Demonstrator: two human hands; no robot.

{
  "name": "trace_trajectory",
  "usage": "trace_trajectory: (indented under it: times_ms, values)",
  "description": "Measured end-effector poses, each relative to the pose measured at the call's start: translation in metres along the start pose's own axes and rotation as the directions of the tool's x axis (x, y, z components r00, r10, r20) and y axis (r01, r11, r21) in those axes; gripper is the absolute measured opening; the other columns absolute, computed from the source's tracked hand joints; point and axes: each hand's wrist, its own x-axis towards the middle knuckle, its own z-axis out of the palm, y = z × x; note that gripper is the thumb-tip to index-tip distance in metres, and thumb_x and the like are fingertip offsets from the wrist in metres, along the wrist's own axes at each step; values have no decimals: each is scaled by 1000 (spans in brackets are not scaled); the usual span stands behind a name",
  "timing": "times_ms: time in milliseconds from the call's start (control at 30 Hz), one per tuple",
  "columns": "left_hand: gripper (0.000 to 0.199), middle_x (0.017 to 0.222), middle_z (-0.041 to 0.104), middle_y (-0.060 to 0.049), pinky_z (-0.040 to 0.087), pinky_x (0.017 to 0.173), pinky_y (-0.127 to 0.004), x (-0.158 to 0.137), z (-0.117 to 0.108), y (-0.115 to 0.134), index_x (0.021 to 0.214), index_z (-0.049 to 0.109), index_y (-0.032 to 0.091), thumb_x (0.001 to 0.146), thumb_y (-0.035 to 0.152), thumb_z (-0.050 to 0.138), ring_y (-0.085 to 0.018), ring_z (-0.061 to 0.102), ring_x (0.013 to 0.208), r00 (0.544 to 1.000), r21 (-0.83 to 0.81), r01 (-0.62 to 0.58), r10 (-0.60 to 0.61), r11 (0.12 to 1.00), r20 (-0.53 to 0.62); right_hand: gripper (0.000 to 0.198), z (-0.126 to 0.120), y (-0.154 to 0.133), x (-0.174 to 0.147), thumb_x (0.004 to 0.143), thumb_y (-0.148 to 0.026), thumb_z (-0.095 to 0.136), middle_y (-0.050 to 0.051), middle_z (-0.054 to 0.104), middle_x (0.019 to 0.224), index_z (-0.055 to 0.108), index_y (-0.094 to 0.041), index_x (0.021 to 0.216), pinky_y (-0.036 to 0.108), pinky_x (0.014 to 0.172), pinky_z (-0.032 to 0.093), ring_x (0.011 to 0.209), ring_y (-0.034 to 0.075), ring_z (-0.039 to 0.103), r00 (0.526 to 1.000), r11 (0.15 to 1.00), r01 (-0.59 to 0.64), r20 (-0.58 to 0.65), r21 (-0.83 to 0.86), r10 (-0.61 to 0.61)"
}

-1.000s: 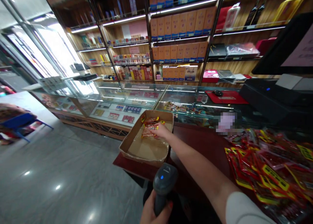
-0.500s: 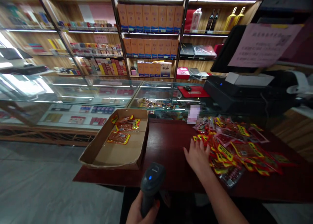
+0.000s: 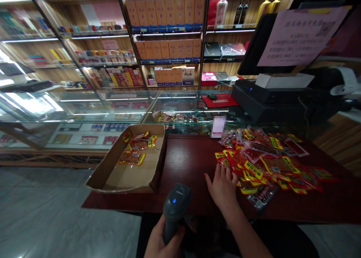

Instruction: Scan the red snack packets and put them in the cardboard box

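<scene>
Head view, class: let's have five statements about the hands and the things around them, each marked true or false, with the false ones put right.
1. The left hand holds the scanner. True.
2. Packets lie in the box. True.
3. The right hand is inside the box. False: it is at the pile of packets on the table.
4. The mouse lies on a red pad. True.
5. The pile is left of the box in the picture. False: it is to the right.
</scene>
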Motion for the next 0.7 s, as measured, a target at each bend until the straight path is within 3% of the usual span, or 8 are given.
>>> trace_trajectory:
  times_ms: [67,167,333,400,500,600,700]
  values:
    - [52,51,48,9,33,49,-22,1,1,-3,96,68,18,75,64,81,-11,42,45,1000,0,0,0,1000,-16,76,5,-3,-2,103,-50,45,36,50,156,49,9,151,66,123,13,150,47,40,1000,1000,-1,16,-20,1]
    - [51,51,48,10,33,49,-21,3,3,-3,97,67,17,76,63,79,-10,41,45,1000,4,-2,2,1000,0,78,10,-24,-10,103,-54,47,32,48,159,47,5,154,69,125,4,152,45,39,993,995,90,70,48,-93]
    - [49,47,48,10,36,49,-22,2,1,-1,96,67,18,76,62,79,-12,44,45,1000,22,7,-7,1000,-10,59,9,-56,-22,102,-38,53,21,51,162,54,-11,154,55,123,28,151,37,44,972,946,204,67,251,-227]
    - [50,47,47,10,36,49,-23,1,-3,-2,95,67,18,76,63,79,-12,42,45,998,16,-10,11,1000,-61,53,7,-49,-20,102,-30,50,18,54,160,55,-16,153,53,118,35,146,35,49,980,938,193,-15,287,-197]
    - [54,49,47,10,38,49,-23,0,-9,-3,95,67,18,74,67,78,-12,43,45,997,11,6,-5,1000,-73,51,8,-23,-11,102,-33,53,22,59,152,57,-13,149,55,107,43,135,38,55,990,961,110,-108,252,-85]
    - [56,49,46,10,38,48,-23,0,-11,-4,97,67,18,74,68,77,-12,43,45,998,5,29,-29,1000,-62,44,14,1,-3,96,-38,64,23,63,143,67,-13,132,57,100,47,129,42,57,993,976,72,-102,207,-52]
    - [50,49,46,10,37,48,-23,1,-8,-4,98,67,18,77,63,76,-11,42,45,999,16,2,-1,1000,-50,37,18,12,2,93,-33,67,18,66,140,68,-18,127,56,101,48,128,39,59,991,951,105,-109,292,-76]
